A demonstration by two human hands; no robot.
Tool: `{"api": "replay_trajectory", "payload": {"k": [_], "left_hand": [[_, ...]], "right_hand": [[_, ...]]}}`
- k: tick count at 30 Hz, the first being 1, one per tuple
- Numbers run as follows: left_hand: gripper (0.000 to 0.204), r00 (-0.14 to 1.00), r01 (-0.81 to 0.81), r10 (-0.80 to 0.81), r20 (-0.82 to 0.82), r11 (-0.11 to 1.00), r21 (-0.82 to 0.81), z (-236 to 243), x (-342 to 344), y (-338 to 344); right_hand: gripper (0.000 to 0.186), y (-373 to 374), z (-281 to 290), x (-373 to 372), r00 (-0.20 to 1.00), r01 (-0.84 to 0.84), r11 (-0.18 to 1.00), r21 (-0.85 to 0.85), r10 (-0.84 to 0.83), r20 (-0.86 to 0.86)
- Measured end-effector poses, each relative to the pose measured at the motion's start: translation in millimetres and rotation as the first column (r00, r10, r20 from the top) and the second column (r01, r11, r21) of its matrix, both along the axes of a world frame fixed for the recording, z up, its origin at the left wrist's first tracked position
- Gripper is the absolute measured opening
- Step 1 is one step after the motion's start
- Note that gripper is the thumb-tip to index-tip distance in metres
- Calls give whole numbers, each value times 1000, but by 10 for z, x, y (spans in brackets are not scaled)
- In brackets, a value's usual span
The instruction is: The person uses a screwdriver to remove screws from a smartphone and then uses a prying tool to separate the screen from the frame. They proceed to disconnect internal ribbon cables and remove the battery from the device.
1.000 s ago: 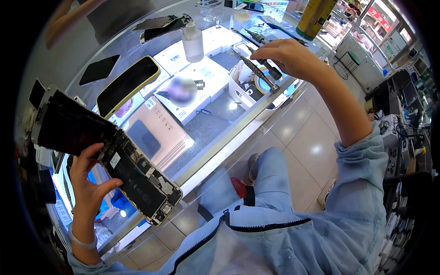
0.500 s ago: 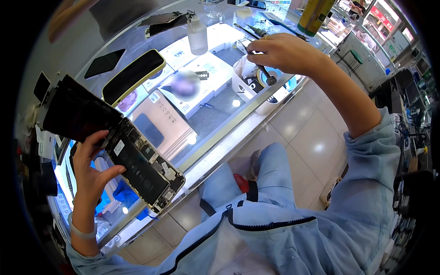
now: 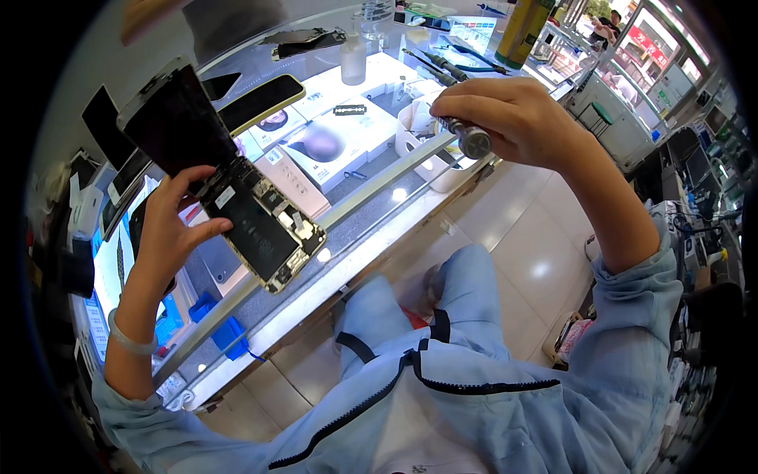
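Note:
An opened smartphone (image 3: 251, 238) is in my left hand (image 3: 178, 221), thumb on the inner side and fingers behind its left edge. Its battery and metal-shielded boards lie bare. From the top end, the dark screen panel (image 3: 181, 122) stands folded up and away, still joined near the hinge side. My right hand (image 3: 517, 118) is closed around a screwdriver (image 3: 474, 142), whose round knurled end points toward me. The driver's tip is hidden behind the fingers. This hand hovers over the counter's front edge, apart from the phone.
A phone in a yellow case (image 3: 264, 103) lies on the glass counter beside white boxes. A razor blade (image 3: 350, 110) rests on one box. Behind stand a frosted bottle (image 3: 353, 63) and a yellow can (image 3: 524, 31), with tweezers and pliers near it. A white basket (image 3: 414, 142) sits below my right hand.
My left hand has brought the phone up and slightly right, its screen panel now more upright. My right hand has lowered a little, and the screwdriver has turned so its end faces me.

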State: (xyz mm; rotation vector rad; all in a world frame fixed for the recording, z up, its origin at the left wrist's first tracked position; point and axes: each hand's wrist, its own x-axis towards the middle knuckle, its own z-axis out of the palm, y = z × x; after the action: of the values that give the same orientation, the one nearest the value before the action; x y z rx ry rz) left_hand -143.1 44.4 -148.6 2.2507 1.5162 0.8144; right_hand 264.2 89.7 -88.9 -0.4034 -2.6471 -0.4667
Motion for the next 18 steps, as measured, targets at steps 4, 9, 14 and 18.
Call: {"api": "replay_trajectory", "payload": {"k": [4,9,14,18], "left_hand": [[66,1000,0,0,-15,1000,-12,33,36,-6],[65,1000,19,-19,18,1000,8,19,23,-22],[65,1000,5,-4,-3,1000,26,8,19,-65],[63,999,5,-8,34,996,85,-34,35,-28]], "right_hand": [[25,-229,68,-149,998,-49,999,17,50,-39],[25,-242,-25,-292,995,-79,997,1,78,-64],[33,93,-33,24,992,91,988,125,-80,-96],[27,612,-84,451,993,114,983,145,-111,-33]]}}
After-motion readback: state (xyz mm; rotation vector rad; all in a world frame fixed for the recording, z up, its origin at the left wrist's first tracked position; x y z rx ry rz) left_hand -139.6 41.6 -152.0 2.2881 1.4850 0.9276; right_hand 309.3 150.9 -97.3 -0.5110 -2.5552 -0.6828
